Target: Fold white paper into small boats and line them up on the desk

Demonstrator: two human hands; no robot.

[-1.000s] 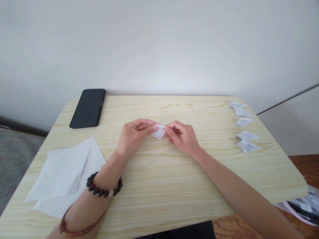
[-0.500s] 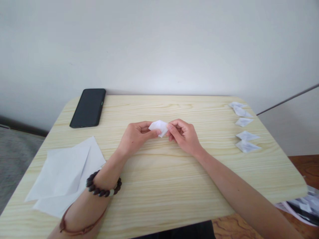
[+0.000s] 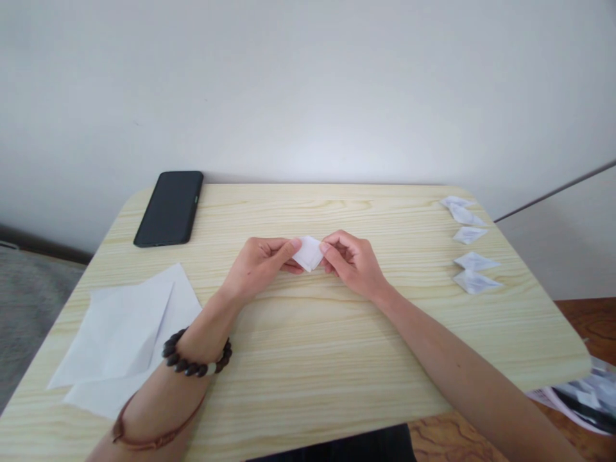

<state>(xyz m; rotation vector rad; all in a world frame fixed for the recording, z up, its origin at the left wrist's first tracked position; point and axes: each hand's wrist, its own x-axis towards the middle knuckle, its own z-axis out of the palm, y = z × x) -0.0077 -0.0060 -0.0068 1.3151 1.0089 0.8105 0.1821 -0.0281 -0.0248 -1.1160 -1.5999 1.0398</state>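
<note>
A small folded piece of white paper (image 3: 308, 253), roughly diamond-shaped, is held between my two hands above the middle of the table. My left hand (image 3: 262, 262) pinches its left corner, thumb on top and fingers beneath. On the other side, my right hand (image 3: 355, 260) grips the right corner between thumb and curled fingers. Part of the paper's edges is hidden under the thumbs. Dark beads and a brown cord circle my left wrist and forearm.
Loose white paper sheets (image 3: 120, 327) overlap at the table's left, partly behind my left forearm. A black phone or tablet (image 3: 169, 208) lies at the back left. Several folded white paper pieces (image 3: 476, 281) line the right side. A pale wall (image 3: 308, 90) stands behind the wooden table (image 3: 308, 378).
My left thumb has shifted from the paper's lower middle up to its left corner. The paper now shows a flatter, diamond-like face. The right hand has barely moved.
</note>
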